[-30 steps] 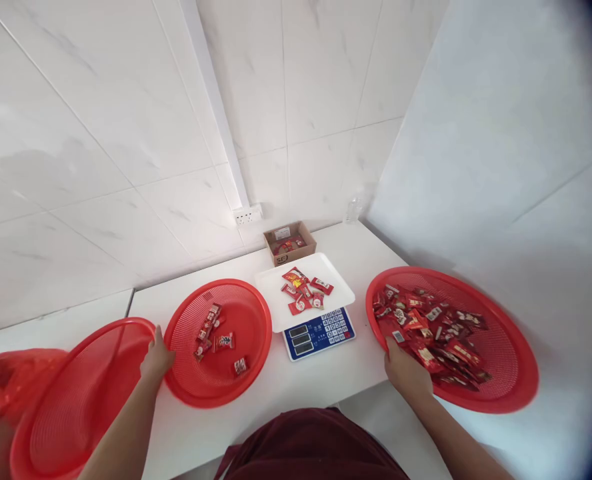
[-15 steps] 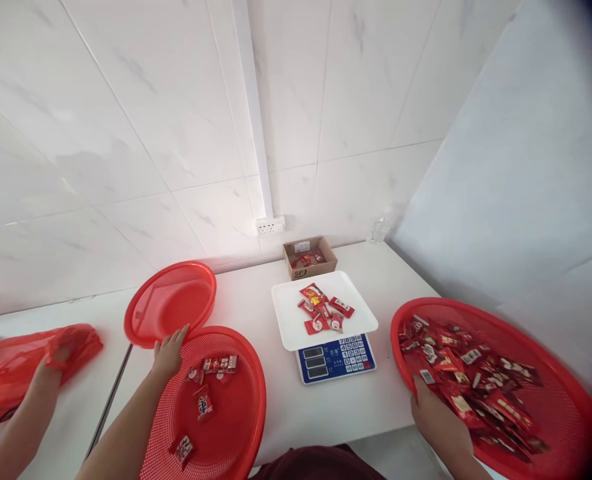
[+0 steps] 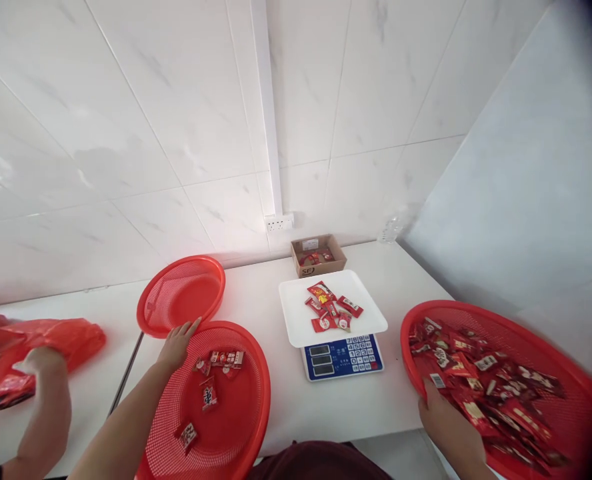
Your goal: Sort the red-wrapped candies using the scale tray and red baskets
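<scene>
My left hand (image 3: pixel 177 345) grips the upper left rim of a red plastic mesh basket (image 3: pixel 265 393), close to where it meets a second basket. Several small wrapped snacks (image 3: pixel 209 393) lie on this basket's bottom. With its thumb over the near left rim, my right hand (image 3: pixel 446 417) holds a larger red basket (image 3: pixel 476 310) heaped with red snack packets (image 3: pixel 486 383). Between my hands stands a digital scale (image 3: pixel 343 358). Its white tray (image 3: pixel 296 320) carries a small pile of red packets (image 3: pixel 329 307).
Behind the scale sits a small cardboard box (image 3: pixel 319 267) with red packets inside. An empty red basket (image 3: pixel 186 293) stands at the back left. A clear plastic container (image 3: pixel 390 230) is near the wall. At far left, a co-worker's hand (image 3: pixel 46 363) touches a red plastic bag (image 3: pixel 83 337).
The view has shifted slightly, so the scene sits further right. My hands stay on the basket rims. The co-worker's hand has moved off the gathered end of the bag, and a second hand shows.
</scene>
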`<state>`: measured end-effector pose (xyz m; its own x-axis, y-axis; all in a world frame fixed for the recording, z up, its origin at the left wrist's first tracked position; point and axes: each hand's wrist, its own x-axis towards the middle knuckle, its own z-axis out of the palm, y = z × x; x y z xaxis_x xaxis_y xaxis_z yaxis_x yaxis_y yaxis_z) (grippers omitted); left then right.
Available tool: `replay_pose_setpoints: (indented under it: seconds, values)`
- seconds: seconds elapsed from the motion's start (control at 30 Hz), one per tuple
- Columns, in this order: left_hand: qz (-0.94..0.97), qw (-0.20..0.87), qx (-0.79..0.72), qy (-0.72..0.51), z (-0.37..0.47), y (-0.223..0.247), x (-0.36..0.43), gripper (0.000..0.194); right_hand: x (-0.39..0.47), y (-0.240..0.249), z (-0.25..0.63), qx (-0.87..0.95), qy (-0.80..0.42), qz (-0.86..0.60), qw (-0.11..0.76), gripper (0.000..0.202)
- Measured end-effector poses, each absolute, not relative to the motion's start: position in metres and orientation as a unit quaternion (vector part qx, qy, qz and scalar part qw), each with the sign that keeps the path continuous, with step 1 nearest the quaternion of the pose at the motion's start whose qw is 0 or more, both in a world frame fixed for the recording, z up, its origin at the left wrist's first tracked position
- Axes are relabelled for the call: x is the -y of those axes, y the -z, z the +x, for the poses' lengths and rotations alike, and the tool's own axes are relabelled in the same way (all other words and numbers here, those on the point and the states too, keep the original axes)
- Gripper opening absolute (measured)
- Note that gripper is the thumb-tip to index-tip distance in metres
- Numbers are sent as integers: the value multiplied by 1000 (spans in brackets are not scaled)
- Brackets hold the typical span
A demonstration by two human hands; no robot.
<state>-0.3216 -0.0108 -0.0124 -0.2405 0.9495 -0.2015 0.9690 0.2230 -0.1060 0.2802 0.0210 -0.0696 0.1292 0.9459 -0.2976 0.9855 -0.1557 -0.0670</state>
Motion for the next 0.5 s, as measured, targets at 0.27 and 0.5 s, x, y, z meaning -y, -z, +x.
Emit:
replay_pose_setpoints:
  seconds: [0.27,0.5]
  values:
    - [649,65,-754,82,-319,10,7,88,-19,59,274,-629,162,757,66,48]
    - [667,85,-737,66,-324,9,12,86,-20,58,273,-620,168,763,70,47]
